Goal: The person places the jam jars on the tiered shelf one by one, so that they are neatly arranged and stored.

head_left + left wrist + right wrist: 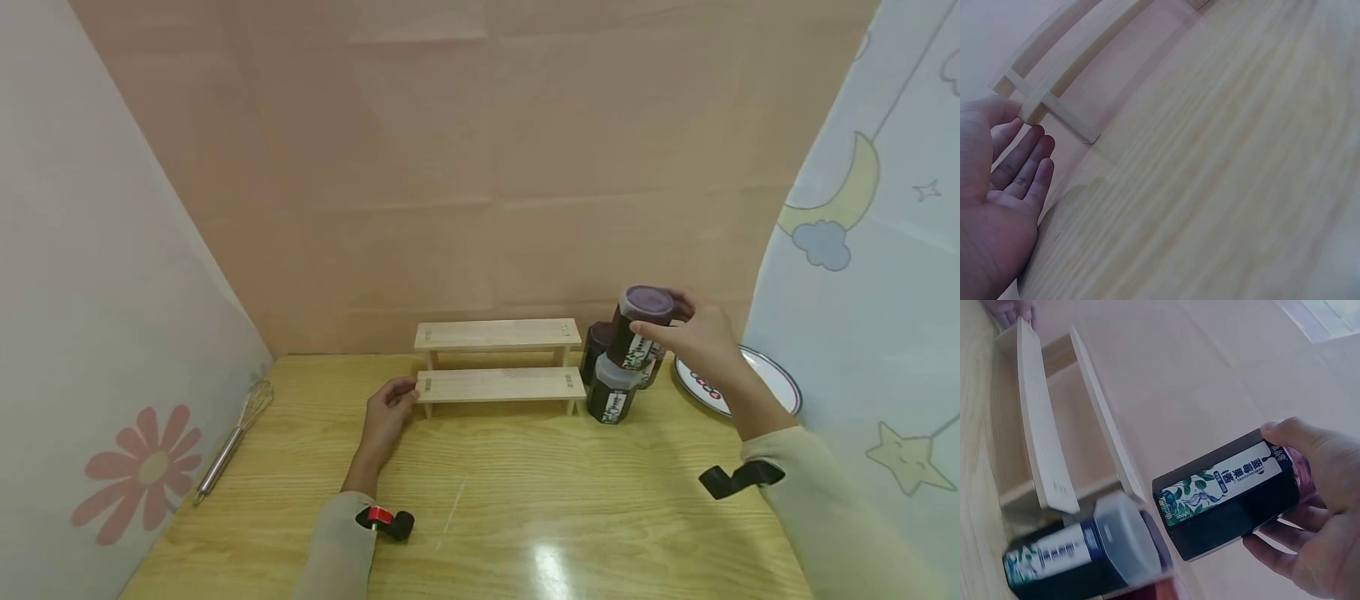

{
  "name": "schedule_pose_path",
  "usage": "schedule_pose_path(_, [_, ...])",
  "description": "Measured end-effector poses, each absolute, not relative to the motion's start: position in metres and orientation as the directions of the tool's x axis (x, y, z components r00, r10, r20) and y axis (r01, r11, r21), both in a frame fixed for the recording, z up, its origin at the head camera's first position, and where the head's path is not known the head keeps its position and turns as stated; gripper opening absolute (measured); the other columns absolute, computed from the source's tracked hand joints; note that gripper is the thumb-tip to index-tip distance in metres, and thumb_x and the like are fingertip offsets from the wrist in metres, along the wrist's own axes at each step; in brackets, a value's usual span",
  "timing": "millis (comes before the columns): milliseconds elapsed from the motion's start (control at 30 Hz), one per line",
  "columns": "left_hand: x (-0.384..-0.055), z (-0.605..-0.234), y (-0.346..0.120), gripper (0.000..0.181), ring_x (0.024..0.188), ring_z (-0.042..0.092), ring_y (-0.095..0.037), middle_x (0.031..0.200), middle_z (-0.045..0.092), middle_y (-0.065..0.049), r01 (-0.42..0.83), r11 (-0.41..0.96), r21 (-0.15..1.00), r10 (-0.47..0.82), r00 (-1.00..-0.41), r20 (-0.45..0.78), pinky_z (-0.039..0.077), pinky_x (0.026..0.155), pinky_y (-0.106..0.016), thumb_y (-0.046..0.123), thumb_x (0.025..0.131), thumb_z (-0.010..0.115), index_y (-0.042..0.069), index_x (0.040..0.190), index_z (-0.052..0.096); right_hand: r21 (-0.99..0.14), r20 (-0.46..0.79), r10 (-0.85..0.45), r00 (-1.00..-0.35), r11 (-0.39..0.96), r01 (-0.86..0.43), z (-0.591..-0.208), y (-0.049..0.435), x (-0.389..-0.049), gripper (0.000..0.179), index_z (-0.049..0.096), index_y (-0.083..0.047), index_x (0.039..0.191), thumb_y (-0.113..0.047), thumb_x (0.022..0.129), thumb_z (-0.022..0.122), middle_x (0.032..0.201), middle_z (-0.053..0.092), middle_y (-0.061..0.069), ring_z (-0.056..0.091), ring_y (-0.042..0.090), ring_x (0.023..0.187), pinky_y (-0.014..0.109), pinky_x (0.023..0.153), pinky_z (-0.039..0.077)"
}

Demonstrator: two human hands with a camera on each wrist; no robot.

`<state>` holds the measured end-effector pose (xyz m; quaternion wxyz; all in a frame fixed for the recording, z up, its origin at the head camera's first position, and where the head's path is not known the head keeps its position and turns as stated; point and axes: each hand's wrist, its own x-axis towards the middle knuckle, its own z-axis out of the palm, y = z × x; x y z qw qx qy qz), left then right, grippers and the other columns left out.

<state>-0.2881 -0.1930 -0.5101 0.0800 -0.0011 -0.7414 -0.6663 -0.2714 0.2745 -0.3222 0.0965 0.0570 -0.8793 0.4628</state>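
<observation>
My right hand (pixel 701 333) grips a dark, faceted jam jar (pixel 633 337) near its purple top, thumb on one side and fingers on the other. Its white label (pixel 1222 481) with green leaves faces the right wrist camera. Close below it on the table stands another jam jar (pixel 613 393) with a cloudy lid (pixel 1125 534). Behind these are more dark jars (pixel 597 342), partly hidden. At the left end of a two-step wooden shelf (pixel 498 385), my left hand (pixel 386 417) pinches the lower board's end (pixel 1035 112) between thumb and forefinger, the other fingers loosely extended beneath.
A white plate (pixel 783 387) with a dark rim lies at the right, partly behind my right forearm. A metal whisk (pixel 232 442) rests along the table's left side. Fabric walls enclose the wooden table (pixel 480 500) at the back and both sides.
</observation>
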Motion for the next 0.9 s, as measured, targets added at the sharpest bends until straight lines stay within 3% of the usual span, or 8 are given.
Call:
schedule_pose_path(133, [-0.289,-0.511,-0.192,0.033,0.118,0.061,-0.015,0.137,0.063,-0.018,0.110,0.114,0.987,-0.098,-0.988,0.121,0.051,0.090,-0.012,0.016,0.102,0.066,0.004,0.133,0.064,-0.829,0.232,-0.029,-0.972,0.518,-0.214,-0.325,0.249,-0.282,0.086,0.040,-0.005,0.156,-0.039,0.089,0.081,0.143,0.059,0.023,0.061,0.037,0.127,0.016,0.076,0.058])
schedule_pose_path(267, [-0.289,-0.511,-0.192,0.032,0.118,0.061,-0.015,0.136,0.063,-0.016,0.108,0.115,0.987,-0.088,-0.989,0.118,0.052,0.090,-0.013,0.015,0.102,0.066,0.006,0.132,0.064,-0.839,0.237,-0.053,-0.970,0.493,-0.232,-0.328,0.227,-0.293,0.088,0.040,-0.004,0.155,-0.039,0.087,0.084,0.144,0.060,0.022,0.059,0.037,0.131,0.008,0.079,0.052])
schedule_pose_path(467, [-0.288,-0.512,-0.193,0.031,0.117,0.062,-0.014,0.136,0.063,-0.015,0.105,0.125,0.987,-0.096,-0.988,0.117,0.052,0.089,-0.014,0.015,0.102,0.066,0.006,0.131,0.065,-0.869,0.228,-0.100,-0.969,0.428,-0.248,-0.327,0.193,-0.307,0.085,0.042,-0.007,0.155,-0.033,0.087,0.085,0.145,0.059,0.018,0.060,0.035,0.131,0.010,0.080,0.053])
schedule_pose_path(900, [-0.287,-0.509,-0.189,0.031,0.115,0.062,-0.014,0.134,0.064,-0.016,0.103,0.099,0.990,-0.111,-0.987,0.114,0.053,0.090,-0.014,0.012,0.101,0.066,0.004,0.132,0.064,-0.864,0.252,-0.179,-0.951,0.400,-0.304,-0.328,0.129,-0.335,0.080,0.046,-0.007,0.152,-0.030,0.086,0.085,0.138,0.063,0.015,0.062,0.031,0.126,0.043,0.099,0.056])
